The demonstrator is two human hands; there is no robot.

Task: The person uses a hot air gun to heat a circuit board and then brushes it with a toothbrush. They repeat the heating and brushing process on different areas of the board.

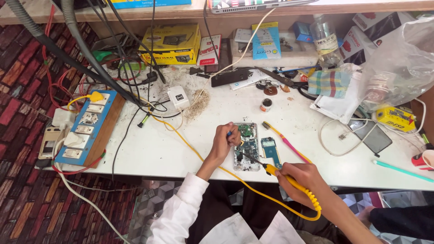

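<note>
1. Phone (247, 147): opened, being steadied at its left edge by left hand (224, 143), fingers pinching a small tool.
2. Soldering iron (275, 173): being gripped by right hand (304, 177), fingers closed; tip angled up-left onto phone, long axis lying away from the person.

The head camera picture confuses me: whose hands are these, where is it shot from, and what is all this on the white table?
No machine here: a person wears a camera on the head, looking down at their own two hands. The right hand holds a yellow soldering iron with a coiled yellow cord, its tip on an opened phone lying on the white table. The left hand steadies the phone and pinches something small that I cannot make out. Beside the phone lie a small blue circuit board and a toothbrush. At the left sits a blue switchboard; boxes, cables and a plastic bottle crowd the back.
</note>
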